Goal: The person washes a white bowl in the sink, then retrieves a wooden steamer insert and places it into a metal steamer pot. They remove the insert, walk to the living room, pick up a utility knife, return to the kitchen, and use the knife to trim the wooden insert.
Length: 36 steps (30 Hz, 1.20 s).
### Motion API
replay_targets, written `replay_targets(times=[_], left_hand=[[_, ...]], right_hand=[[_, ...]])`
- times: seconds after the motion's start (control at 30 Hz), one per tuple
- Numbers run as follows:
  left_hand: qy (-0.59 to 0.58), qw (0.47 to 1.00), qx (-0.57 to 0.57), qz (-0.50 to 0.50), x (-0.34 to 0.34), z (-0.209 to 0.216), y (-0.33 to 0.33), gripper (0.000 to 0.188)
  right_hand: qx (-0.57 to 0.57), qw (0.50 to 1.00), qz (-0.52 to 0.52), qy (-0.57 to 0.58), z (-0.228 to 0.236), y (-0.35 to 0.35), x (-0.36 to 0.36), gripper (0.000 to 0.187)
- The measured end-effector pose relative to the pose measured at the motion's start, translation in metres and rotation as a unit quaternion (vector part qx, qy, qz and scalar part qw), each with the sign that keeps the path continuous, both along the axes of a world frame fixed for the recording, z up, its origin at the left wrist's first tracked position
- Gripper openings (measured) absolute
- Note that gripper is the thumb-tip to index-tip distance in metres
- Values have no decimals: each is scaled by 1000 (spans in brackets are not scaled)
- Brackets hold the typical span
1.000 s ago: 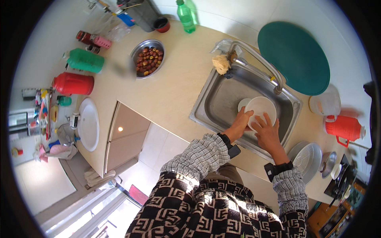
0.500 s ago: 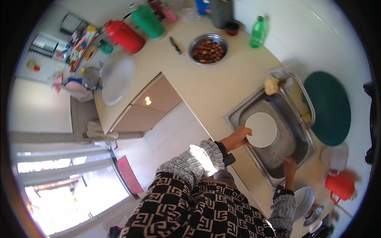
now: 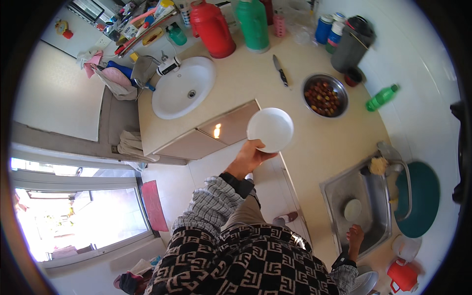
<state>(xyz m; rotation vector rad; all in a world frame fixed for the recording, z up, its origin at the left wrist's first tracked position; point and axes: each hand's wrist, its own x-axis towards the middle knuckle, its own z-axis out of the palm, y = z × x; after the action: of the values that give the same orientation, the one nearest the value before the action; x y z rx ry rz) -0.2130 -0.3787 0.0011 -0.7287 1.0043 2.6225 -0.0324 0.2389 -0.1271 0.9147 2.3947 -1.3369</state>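
My left hand (image 3: 251, 160) grips a white bowl (image 3: 270, 129) by its near rim. It holds the bowl out over the counter's front edge, tilted so that the inside shows. At the lower right, my right hand (image 3: 354, 237) hovers at the near side of the steel sink (image 3: 335, 195), its fingers curled together with nothing visible in them. A small pale round dish (image 3: 352, 210) lies in the sink just beyond those fingers. The faucet (image 3: 408, 189) arches along the sink's right side, beside a yellowish sponge (image 3: 378, 166).
A metal bowl of reddish-brown fruits (image 3: 322, 98) stands on the counter, with a knife (image 3: 280, 71) to its left. Farther left are a white washbasin (image 3: 196, 81), a red thermos (image 3: 214, 29) and a green thermos (image 3: 253, 27). A green bottle (image 3: 381, 98) is near the wall.
My left hand has carried the white bowl away from the sink toward the left. The view has turned left, and the small dish in the sink now shows.
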Motion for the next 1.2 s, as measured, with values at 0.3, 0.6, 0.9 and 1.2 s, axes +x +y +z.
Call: replay_targets(times=[0.3, 0.6, 0.9, 1.2], left_hand=[[101, 960, -242, 99, -44, -74, -327, 19], [-127, 467, -874, 44, -86, -84, -504, 72], [-113, 658, -711, 221, -71, -63, -500, 78], [-54, 901, -328, 279, -53, -35, -372, 69]], right_hand=[[64, 985, -147, 68, 15, -88, -65, 14], [396, 911, 115, -9, 107, -210, -209, 38], [274, 894, 309, 176, 107, -384, -455, 55], [283, 851, 431, 102, 74, -403, -521, 59]])
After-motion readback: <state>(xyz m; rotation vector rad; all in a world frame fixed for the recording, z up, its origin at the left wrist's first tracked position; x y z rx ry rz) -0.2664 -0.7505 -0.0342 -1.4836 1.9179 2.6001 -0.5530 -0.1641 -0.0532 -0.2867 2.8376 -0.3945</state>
